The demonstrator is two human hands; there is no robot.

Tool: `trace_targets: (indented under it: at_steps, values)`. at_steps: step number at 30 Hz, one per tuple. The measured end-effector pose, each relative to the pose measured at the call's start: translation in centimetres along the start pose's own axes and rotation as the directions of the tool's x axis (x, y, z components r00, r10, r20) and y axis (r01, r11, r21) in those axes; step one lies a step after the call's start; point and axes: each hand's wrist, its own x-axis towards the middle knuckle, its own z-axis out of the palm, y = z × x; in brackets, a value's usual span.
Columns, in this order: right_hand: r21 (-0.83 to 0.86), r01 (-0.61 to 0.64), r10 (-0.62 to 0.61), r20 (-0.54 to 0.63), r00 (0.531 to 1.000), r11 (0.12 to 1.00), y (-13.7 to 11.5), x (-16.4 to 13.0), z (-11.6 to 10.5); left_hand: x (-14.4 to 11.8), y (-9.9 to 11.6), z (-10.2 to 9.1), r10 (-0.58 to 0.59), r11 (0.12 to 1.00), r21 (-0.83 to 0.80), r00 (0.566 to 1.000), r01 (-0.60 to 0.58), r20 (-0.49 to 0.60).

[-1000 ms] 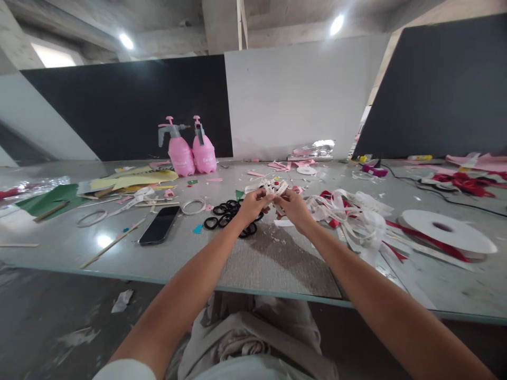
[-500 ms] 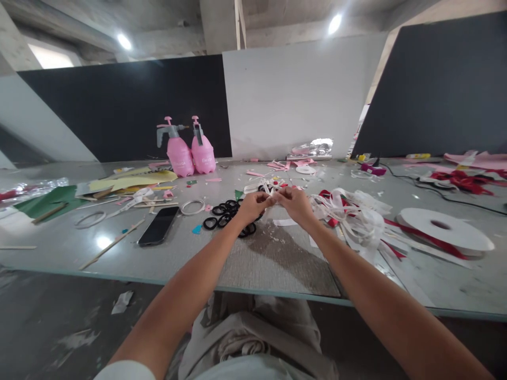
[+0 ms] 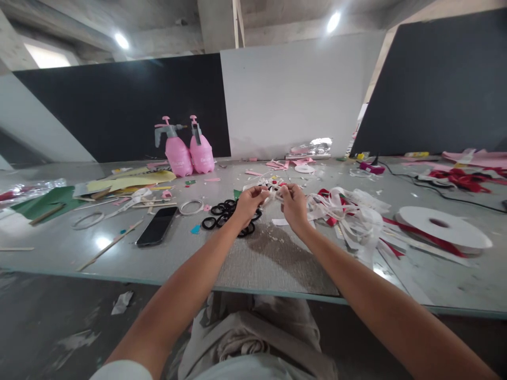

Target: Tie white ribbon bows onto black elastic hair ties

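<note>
My left hand (image 3: 250, 205) is closed in a pinch at the middle of the table, thumb against fingers, with a bit of white ribbon (image 3: 272, 199) at the fingertips. Close by on the right, my right hand (image 3: 294, 207) also pinches, and the white stuff runs between the two hands; its exact shape is too small to make out. Black hair ties (image 3: 222, 215) lie in a heap beside and partly behind my left hand. To the right of my right hand spreads a tangle of white and red ribbons (image 3: 356, 216).
A phone (image 3: 157, 226), a white ring (image 3: 191, 207) and a thin stick (image 3: 109, 246) lie to the left. Two pink spray bottles (image 3: 202, 154) stand at the back. A white ribbon spool (image 3: 467, 232) lies at the right, and a purple glue gun (image 3: 371, 168) with a black cord sits behind.
My hands have moved apart, the left slightly to the left, with the white ribbon still between them. The whole view has shifted a little.
</note>
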Motion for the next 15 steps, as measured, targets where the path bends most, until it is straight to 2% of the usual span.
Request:
trace_targets:
  at_steps: [3,8,11,15]
  values:
    - [0.019,0.030,-0.027,-0.121,0.992,0.999,0.2,-0.2,0.7,-0.2,-0.1,0.2,0.024,0.999,-0.024,1.000,-0.024,0.013]
    - [0.046,0.073,-0.066,-0.145,0.987,0.996,-0.1,-0.7,1.7,-0.9,-0.3,0.9,0.074,0.996,0.046,0.996,-0.077,0.054]
    - [0.094,0.058,-0.041,-0.169,0.985,0.994,-0.2,-0.7,1.9,-1.1,-0.8,1.4,0.154,0.974,0.169,0.988,-0.152,0.002]
    - [0.188,-0.038,0.069,-0.162,0.984,0.981,-0.1,-0.9,2.3,-1.0,-1.0,1.5,0.295,0.914,0.314,0.952,-0.257,-0.082]
